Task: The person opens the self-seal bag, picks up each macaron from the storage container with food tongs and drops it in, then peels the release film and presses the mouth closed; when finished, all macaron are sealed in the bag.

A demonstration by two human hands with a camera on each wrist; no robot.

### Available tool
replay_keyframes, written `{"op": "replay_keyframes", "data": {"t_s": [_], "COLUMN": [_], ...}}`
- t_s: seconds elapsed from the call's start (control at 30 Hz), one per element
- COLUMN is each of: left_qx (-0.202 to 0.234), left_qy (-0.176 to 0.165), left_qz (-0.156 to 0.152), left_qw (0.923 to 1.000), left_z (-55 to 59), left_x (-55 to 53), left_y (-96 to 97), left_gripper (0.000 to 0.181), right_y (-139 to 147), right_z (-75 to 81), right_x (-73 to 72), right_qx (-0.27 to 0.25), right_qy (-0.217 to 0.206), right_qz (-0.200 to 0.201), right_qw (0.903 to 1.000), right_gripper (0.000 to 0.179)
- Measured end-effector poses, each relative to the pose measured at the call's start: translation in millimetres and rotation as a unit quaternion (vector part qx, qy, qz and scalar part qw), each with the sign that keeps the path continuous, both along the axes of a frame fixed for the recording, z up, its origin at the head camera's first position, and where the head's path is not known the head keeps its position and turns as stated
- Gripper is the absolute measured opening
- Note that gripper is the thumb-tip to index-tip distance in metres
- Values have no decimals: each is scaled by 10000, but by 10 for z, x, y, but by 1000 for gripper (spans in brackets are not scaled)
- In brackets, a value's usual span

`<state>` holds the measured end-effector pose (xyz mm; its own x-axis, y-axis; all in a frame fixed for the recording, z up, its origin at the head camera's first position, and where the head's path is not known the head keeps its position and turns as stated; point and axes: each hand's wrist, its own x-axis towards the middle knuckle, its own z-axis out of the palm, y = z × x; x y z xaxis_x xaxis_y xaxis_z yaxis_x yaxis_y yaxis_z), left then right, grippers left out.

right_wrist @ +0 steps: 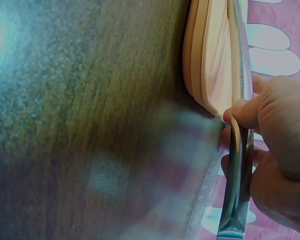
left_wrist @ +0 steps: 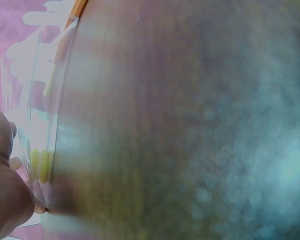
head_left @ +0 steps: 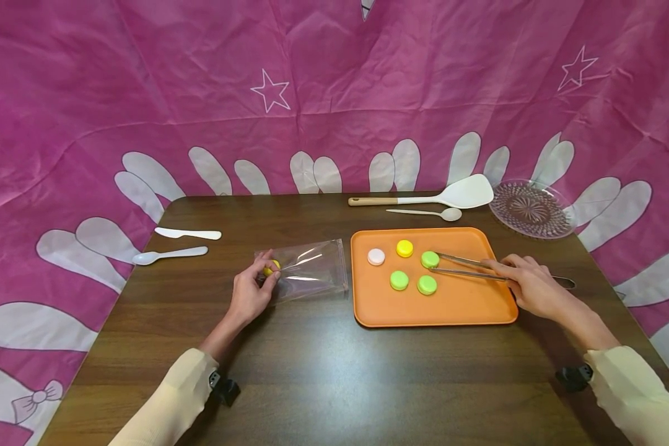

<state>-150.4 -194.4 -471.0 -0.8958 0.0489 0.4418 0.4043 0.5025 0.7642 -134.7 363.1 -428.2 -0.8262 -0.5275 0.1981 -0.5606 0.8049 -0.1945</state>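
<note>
My left hand [head_left: 253,288] pinches the closed end of a clear plastic bag [head_left: 318,269]. Inside that end, by the fingers, lies a yellow macaron [head_left: 271,267]; the left wrist view shows its yellow shells [left_wrist: 44,166] through the film. My right hand [head_left: 529,285] grips metal tongs [head_left: 468,272], whose tips stand at either side of a green macaron [head_left: 430,259] on the orange tray [head_left: 457,310]. Two more green macarons, a yellow macaron [head_left: 404,248] and a pale pink macaron [head_left: 376,257] lie on the tray. In the right wrist view, thumb and fingers wrap the tongs [right_wrist: 235,185].
Behind the tray lie a white spatula [head_left: 468,192] and a pale spoon [head_left: 450,214]. A clear patterned plate [head_left: 532,209] stands at the back right. At the left are a white knife [head_left: 188,234] and a white spoon [head_left: 170,254]. A pink curtain [head_left: 334,80] hangs behind the table.
</note>
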Motion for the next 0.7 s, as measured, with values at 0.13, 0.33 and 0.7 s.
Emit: {"op": "replay_keyframes", "data": {"t_s": [0.13, 0.33, 0.7], "left_qx": [5, 6, 49], "left_qy": [43, 108, 29], "left_qz": [-15, 5, 32], "left_qw": [10000, 9999, 10000], "left_z": [-8, -10, -22], "left_x": [-2, -3, -7], "left_y": [-6, -12, -14], "left_gripper": [16, 16, 15], "right_y": [-4, -14, -50], "right_z": [1, 7, 37], "right_x": [2, 6, 16], "right_qx": [35, 29, -199], "right_qy": [16, -14, 178], "right_qz": [-16, -63, 80], "right_qw": [10000, 10000, 9996], "right_gripper": [67, 65, 66]}}
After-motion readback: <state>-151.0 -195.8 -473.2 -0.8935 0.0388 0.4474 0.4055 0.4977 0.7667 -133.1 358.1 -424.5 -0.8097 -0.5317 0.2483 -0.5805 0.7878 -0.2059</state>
